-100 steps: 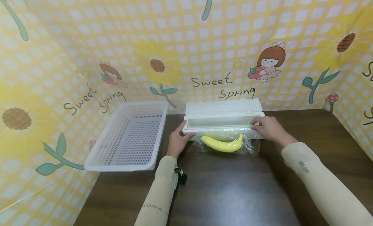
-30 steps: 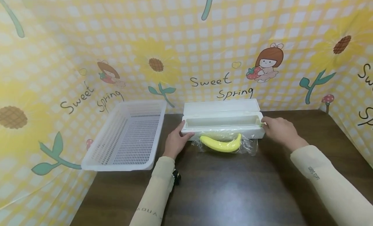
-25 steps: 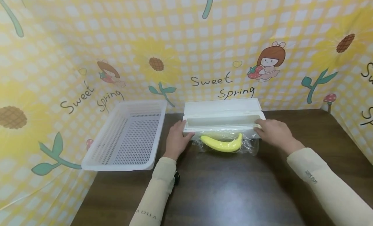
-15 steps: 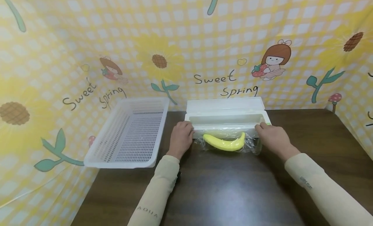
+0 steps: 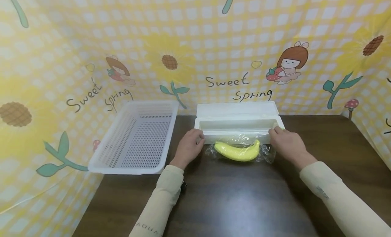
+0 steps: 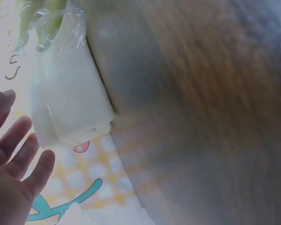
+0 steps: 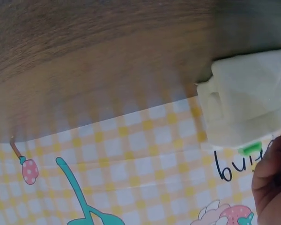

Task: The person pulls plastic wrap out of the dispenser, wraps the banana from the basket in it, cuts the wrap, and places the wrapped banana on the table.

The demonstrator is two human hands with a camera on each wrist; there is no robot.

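A white cling film dispenser box [image 5: 237, 109] stands at the table's back with its lid tipped up. In front of it a yellow banana [image 5: 238, 153] lies on and under clear cling film [image 5: 268, 155]. My left hand [image 5: 189, 147] is at the box's left front corner, thumb and forefinger pinching the film's edge; its other fingers spread apart in the left wrist view. My right hand [image 5: 287, 143] pinches the film at the right front corner, fingers curled. A green cutter slider [image 7: 250, 149] shows beside it in the right wrist view. The film between thumbs and fingers is mostly hidden.
A white perforated plastic basket [image 5: 128, 170] stands left of the box, close to my left forearm. Behind everything hangs a yellow checked cloth [image 5: 189, 30] with flowers and cartoon prints. The dark wooden table [image 5: 232, 203] runs toward me.
My right hand slid the green cutter to the box's right end, then took the film there. My left hand left the box's end for the film's edge. The banana has shifted slightly toward me.
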